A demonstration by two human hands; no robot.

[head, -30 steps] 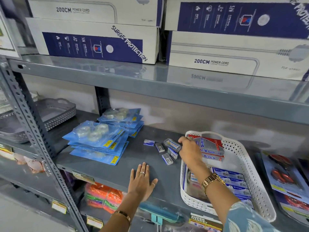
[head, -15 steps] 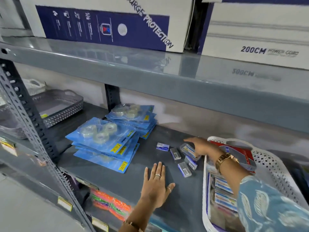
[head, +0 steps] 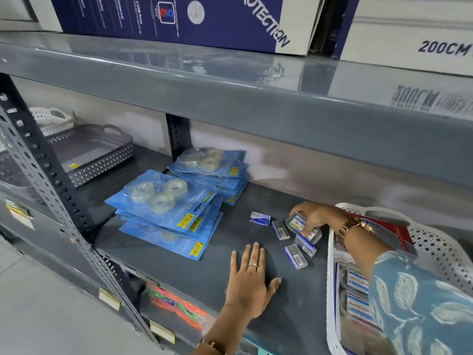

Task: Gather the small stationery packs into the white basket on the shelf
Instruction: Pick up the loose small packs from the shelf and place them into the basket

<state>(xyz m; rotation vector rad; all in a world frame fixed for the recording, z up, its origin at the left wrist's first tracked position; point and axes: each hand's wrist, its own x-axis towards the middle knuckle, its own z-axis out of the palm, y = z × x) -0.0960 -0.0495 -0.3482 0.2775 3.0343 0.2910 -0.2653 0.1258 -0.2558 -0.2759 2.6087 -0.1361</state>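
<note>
Several small stationery packs lie on the dark grey shelf [head: 179, 275]: a blue-and-white box [head: 260, 218], a grey pack [head: 280, 230], two more grey packs [head: 296, 256] [head: 305, 245] and a clear-wrapped pack [head: 298, 224]. My right hand [head: 313, 216] curls its fingers around the clear-wrapped pack, which still rests on the shelf. My left hand [head: 249, 283] lies flat on the shelf with its fingers spread, just in front of the packs. The white basket [head: 331, 278] stands at the right, with packs and a red box inside.
Two stacks of blue tape blister packs [head: 166, 208] [head: 215, 172] lie left of the small packs. A grey basket [head: 94, 155] sits further left behind a slotted upright [head: 51, 180]. The upper shelf [head: 230, 98] overhangs, loaded with power cord boxes [head: 179, 19].
My right hand left the basket, reached left over the shelf and closed its fingers on the clear-wrapped pack. The view moved closer and down. My left hand stayed flat.
</note>
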